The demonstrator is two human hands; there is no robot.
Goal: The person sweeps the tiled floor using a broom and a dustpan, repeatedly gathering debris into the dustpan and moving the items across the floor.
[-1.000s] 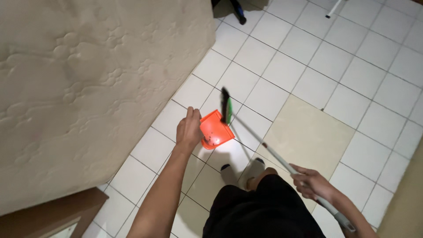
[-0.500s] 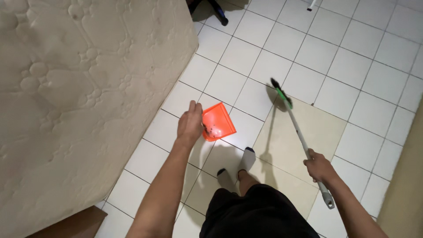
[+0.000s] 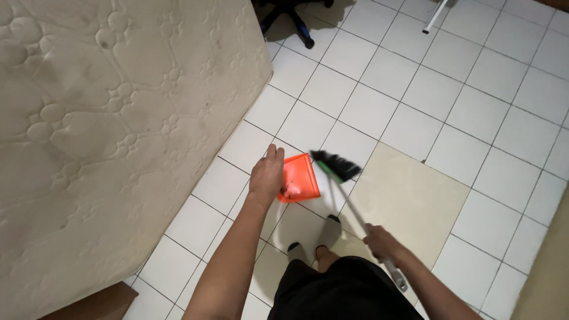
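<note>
While left hand grips orange dustpan, right hand clamps broom.

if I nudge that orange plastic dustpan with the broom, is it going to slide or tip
The orange plastic dustpan looks thin and light, so on the smooth white floor tiles it would probably slide. The left hand gripping it likely prevents that. Its low, flat shape makes tipping unlikely. The black broom bristles look soft enough to bend first.

The dustpan is bright orange; the broom has black bristles and a green neck. White square tiles cover the floor, one larger patch cream, beside a beige quilted mattress.
</note>
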